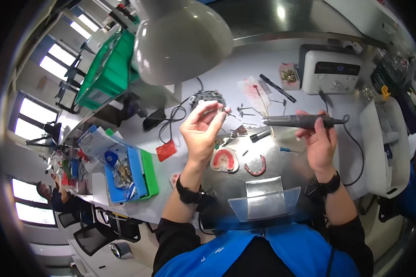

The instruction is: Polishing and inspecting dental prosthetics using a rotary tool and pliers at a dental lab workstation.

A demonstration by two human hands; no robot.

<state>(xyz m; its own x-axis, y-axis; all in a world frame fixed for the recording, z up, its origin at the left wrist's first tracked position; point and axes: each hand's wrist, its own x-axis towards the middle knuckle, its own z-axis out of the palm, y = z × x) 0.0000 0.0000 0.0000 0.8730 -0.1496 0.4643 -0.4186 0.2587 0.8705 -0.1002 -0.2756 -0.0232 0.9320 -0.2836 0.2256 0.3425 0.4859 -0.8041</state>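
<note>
My left hand [199, 129] is raised over the bench, thumb and fingertips pinched around a small piece too tiny to name. Lying across my right hand [320, 143] is a dark rotary handpiece [300, 121], held between thumb and fingers, its nose pointing left and its cord running off to the right. Below and between the hands, a dental model with a red arch [223, 159] rests on the metal work surface [231, 184]. Beside it lies a separate pinkish denture arch [255, 166]. A short black cylinder [260, 135] and a small blue-ended bit [288, 149] lie near the handpiece.
A lamp head [182, 41] hangs above my left hand. At the back right stands a white control box [332, 71], near a black pen [277, 88]. Blue and green bins [143, 171] are at left, a white bin [384, 152] at right. A clear shield [266, 204] stands in front of me.
</note>
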